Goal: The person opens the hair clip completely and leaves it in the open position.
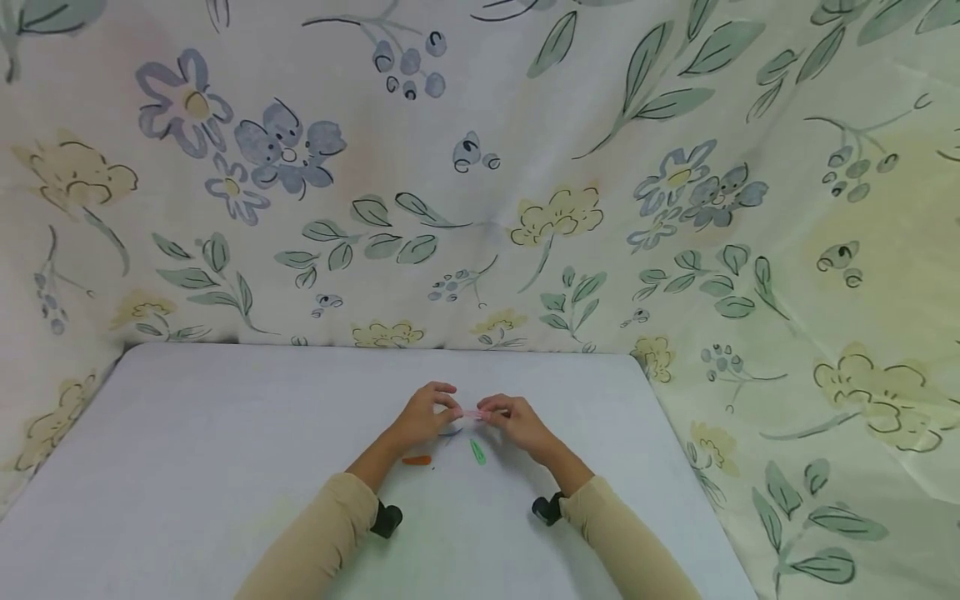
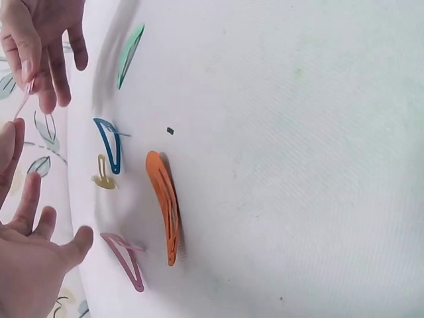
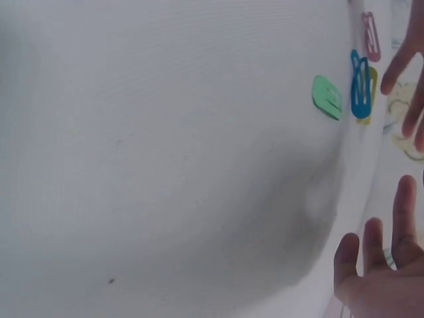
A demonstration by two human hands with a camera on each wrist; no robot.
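Between both hands, held above the white table, is a slim pink hair clip (image 1: 472, 414). My left hand (image 1: 429, 414) pinches one end of it between thumb and forefinger, the other fingers spread. The opposite end is pinched by my right hand (image 1: 521, 423). In the left wrist view the pink clip shows thin and edge-on. Below the hands lie several snap hair clips: a green one (image 2: 130, 56), a blue one (image 2: 110, 146), a small yellow one (image 2: 103, 173), a large orange one (image 2: 165, 205) and a dusky pink one (image 2: 126, 262). The blue and dusky pink clips are snapped open.
The white table (image 1: 225, 467) ends at the back against a floral cloth (image 1: 465, 208) that hangs behind and at both sides. A tiny dark speck (image 2: 170, 131) lies near the orange clip. Black wrist cameras sit at both cuffs.
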